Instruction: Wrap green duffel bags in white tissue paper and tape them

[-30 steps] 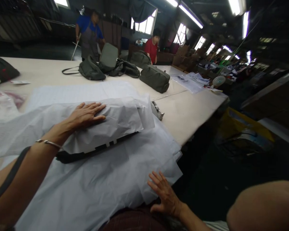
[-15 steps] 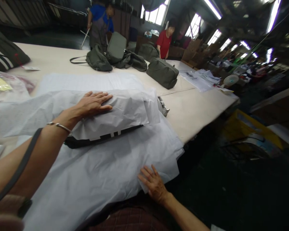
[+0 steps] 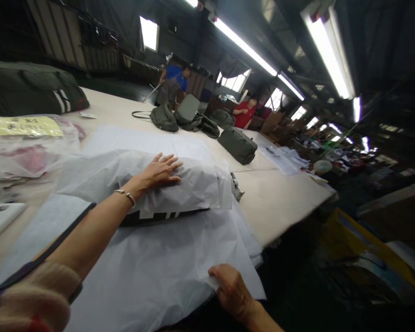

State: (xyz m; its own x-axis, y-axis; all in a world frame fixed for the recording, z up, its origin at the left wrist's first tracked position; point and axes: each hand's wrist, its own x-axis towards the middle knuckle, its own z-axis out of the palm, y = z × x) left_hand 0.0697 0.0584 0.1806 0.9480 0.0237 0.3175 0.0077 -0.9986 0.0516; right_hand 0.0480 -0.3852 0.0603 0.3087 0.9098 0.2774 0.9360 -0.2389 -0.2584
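Observation:
A dark bag with white stripes [image 3: 164,216] lies on the table, mostly hidden under white tissue paper [image 3: 197,189]. My left hand [image 3: 162,170] rests flat on top of that paper, its fingers spread. More thin white sheets [image 3: 152,258] spread out below the bag, toward me and over the table's near edge. My right hand [image 3: 230,288] is closed on the edge of a sheet there, pinching it between thumb and fingers. At the bag's right end, a small crumpled grey-white piece [image 3: 237,186] sticks out beyond the paper.
Several dark green bags [image 3: 238,145] sit at the table's far side. A large striped bag [image 3: 31,90] and plastic packets with a yellow label [image 3: 24,126] lie at left. Beyond the table stand two people [image 3: 245,114]. A yellow bin [image 3: 349,240] is on the right.
My right hand has gone from fingers laid on the sheet's edge to gripping it. My left hand stays on the paper. The camera view has tilted up.

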